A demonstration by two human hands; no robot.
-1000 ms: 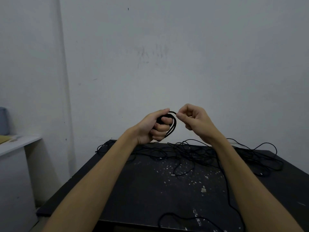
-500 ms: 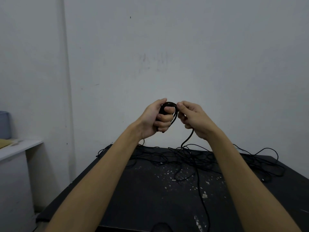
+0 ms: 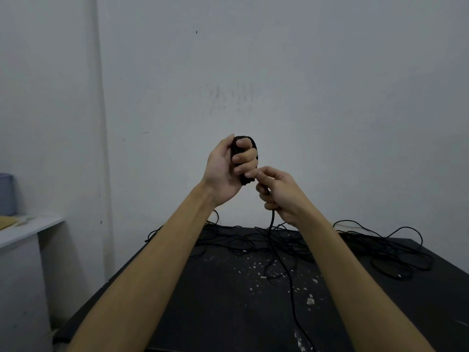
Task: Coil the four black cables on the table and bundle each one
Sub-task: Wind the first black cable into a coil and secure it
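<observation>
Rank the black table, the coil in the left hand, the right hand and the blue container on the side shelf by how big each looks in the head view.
1. Black table, by far.
2. Right hand.
3. Coil and blue container: too close to rank; fingers of the left hand hide much of the coil, and the frame edge cuts the container off.

A black table (image 3: 228,313) flecked with white specks carries loose black cables (image 3: 375,247) tangled along its far edge.

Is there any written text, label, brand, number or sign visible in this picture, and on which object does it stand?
None: no text can be read anywhere.
The coiled black cable in the left hand shows no label.
The right hand holds the loose strand.
The black table with white paint specks and the plain grey wall carry only marks and stains.
</observation>
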